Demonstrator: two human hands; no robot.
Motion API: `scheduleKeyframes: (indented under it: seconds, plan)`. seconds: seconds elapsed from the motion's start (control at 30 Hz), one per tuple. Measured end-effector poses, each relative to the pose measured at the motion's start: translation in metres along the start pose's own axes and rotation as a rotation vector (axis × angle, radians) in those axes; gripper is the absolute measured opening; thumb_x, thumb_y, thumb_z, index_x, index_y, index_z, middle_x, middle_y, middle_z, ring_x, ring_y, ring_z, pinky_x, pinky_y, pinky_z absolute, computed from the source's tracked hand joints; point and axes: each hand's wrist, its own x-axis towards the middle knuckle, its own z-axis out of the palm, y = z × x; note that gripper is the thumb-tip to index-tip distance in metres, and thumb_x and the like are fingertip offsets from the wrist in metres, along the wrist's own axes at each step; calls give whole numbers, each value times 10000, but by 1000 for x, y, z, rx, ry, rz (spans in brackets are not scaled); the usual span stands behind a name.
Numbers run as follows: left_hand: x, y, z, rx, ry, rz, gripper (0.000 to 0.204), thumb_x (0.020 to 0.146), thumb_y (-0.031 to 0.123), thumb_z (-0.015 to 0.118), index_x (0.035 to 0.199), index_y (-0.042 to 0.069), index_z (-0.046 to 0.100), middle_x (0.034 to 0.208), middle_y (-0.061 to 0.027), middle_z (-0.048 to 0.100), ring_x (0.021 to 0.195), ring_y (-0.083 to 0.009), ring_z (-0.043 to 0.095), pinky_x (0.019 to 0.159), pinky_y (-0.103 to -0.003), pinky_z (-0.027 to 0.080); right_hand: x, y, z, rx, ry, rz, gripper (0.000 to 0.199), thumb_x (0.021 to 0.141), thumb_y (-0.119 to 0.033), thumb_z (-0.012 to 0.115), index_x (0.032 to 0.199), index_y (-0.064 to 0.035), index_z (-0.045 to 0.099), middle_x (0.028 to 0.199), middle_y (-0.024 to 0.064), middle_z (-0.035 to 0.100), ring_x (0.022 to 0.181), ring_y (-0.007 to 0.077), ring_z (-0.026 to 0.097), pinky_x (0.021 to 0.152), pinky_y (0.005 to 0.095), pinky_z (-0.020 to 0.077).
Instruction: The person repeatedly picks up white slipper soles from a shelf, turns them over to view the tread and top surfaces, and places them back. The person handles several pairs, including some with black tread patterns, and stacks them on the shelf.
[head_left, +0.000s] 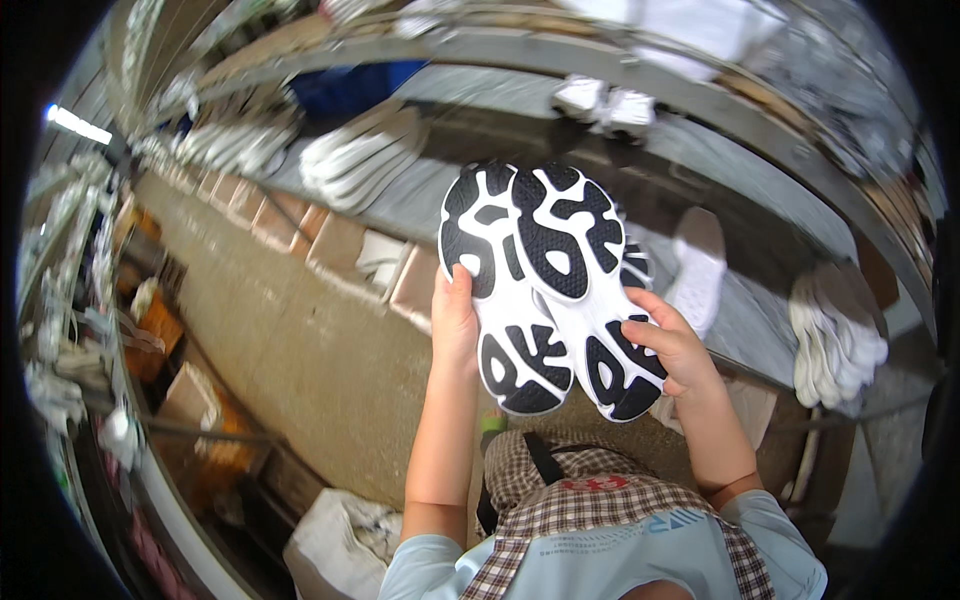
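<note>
While in both hands (456, 322), soles (568, 228)

left of the person's left hand (455, 320), open air spans the aisle floor (330, 390); beyond, a white sole stack (358, 165) and metal rail (520, 42) obstruct reach.

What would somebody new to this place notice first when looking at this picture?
Probably the two overlapping black-and-white shoe soles near the middle, held up between the left hand and the right hand. After that, perhaps the bunch of white soles above and to the left of them, and the bright light tube at the far upper left.
</note>
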Motion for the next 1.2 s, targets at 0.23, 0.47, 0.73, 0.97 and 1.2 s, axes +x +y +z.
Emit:
scheduleKeyframes:
  seconds: [0.23, 0.47, 0.73, 0.97, 1.2]
  plan:
    - [3, -73, 118, 230, -284, -150, 406, 895, 229, 615, 1196, 19, 442, 1063, -92, 583, 925, -166, 576, 817, -313, 495, -73, -15, -67, 372, 103, -47, 518, 915, -22, 474, 1395, 17, 283, 1279, 150, 515, 1113, 231, 567, 922, 371, 498]
    - [5, -152, 180, -185, -764, -778, 674, 977, 526, 166, 1230, -26, 459, 1171, -174, 575, 1081, -234, 571, 943, -374, 458, -104, -8, -141, 400, 255, -351, 520, 961, -219, 426, 1424, -44, 268, 1355, 118, 461, 1179, 232, 525, 1006, 395, 419]
    - [-7, -220, 223, -99, -913, -403, 451, 995, 233, 405, 1380, 3, 360, 1353, -63, 455, 1235, -158, 422, 1060, -294, 290, -69, -21, -216, 70, 575, -623, 421, 965, -188, 378, 1338, 6, 404, 1292, 143, 519, 1193, 241, 504, 1023, 377, 390]
    - [13, -286, 228, 622, -978, 289, 327, 824, 51, 572, 1143, -21, 585, 1263, -215, 521, 1198, -347, 473, 1019, -381, 361, -62, -19, -267, 454, 378, -395, 595, 949, -467, 380, 1321, -4, 407, 1288, 149, 521, 1173, 280, 519, 996, 418, 408]
    - [28, -248, 223, 423, -762, -97, 282, 881, 220, 596, 1010, -26, 645, 1084, -192, 585, 1042, -306, 533, 934, -377, 386, -46, -39, -254, 165, 278, -460, 463, 906, -174, 457, 1347, -57, 379, 1295, 113, 497, 1194, 231, 492, 1018, 369, 384]
